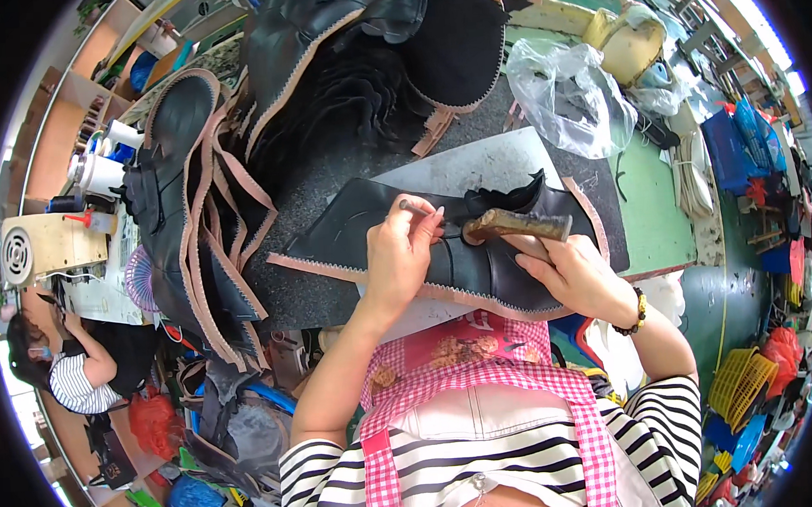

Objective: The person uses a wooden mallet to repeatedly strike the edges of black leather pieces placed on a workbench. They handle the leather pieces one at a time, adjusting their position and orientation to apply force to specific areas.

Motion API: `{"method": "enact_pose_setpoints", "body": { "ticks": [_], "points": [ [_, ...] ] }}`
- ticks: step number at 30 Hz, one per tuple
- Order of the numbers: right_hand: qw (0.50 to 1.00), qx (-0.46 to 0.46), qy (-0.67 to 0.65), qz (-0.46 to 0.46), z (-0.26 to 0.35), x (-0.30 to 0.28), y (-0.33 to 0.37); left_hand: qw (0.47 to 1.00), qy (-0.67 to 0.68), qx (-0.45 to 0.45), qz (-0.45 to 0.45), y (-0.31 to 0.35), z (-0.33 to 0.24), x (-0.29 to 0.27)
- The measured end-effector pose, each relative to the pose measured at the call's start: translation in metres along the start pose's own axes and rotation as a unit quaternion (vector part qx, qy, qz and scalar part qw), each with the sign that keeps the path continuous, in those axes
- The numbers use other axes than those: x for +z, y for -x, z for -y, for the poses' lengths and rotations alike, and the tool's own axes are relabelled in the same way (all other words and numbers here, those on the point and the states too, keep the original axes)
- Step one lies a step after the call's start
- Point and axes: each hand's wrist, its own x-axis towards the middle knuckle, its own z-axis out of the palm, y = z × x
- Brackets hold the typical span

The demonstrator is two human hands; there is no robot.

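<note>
My left hand [395, 258] is closed around a thin metal rod, likely a punch [413, 207], its grey end showing above my fingers. My right hand [570, 273] grips a hammer [524, 224] with a worn, brownish head, held close to the rod's right. Both hands are over a black leather piece [333, 231] with a tan zigzag-cut edge and a ruffled black part at its far side. The leather lies across a pale grey board [456, 165] on the dark work surface. My left hand hides the rod's lower end.
Stacked black leather pieces [327, 103] lie at the far side, with more leather pieces [191, 199] at the left. A clear plastic bag [576, 92] and a yellowish container [628, 44] are at the far right. Another person [83, 376] sits at the left.
</note>
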Motion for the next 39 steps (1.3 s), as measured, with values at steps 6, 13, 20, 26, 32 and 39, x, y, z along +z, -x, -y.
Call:
{"method": "enact_pose_setpoints", "body": {
  "ticks": [6, 13, 20, 26, 32, 39],
  "points": [
    [0.999, -0.032, 0.008, 0.019, -0.003, -0.008, -0.005, 1.000, -0.018, 0.004, -0.001, -0.001, -0.002, 0.000],
    [0.985, -0.112, -0.026, -0.127, 0.032, -0.051, -0.019, 0.988, -0.140, 0.072, -0.001, 0.000, 0.002, 0.003],
    [0.989, -0.091, 0.112, -0.025, 0.017, -0.050, -0.035, 0.983, -0.145, 0.111, -0.008, -0.002, 0.000, 0.007],
    [0.996, -0.007, 0.078, 0.041, 0.004, -0.039, -0.013, 1.000, -0.005, -0.014, -0.018, -0.005, 0.000, 0.004],
    [1.000, 0.017, -0.002, -0.023, 0.035, -0.068, -0.025, 0.999, -0.025, -0.020, -0.006, -0.003, -0.006, 0.004],
    [0.988, -0.113, 0.101, -0.020, 0.040, -0.062, -0.031, 0.958, -0.227, 0.175, -0.001, -0.004, -0.007, 0.010]
  ]
}}
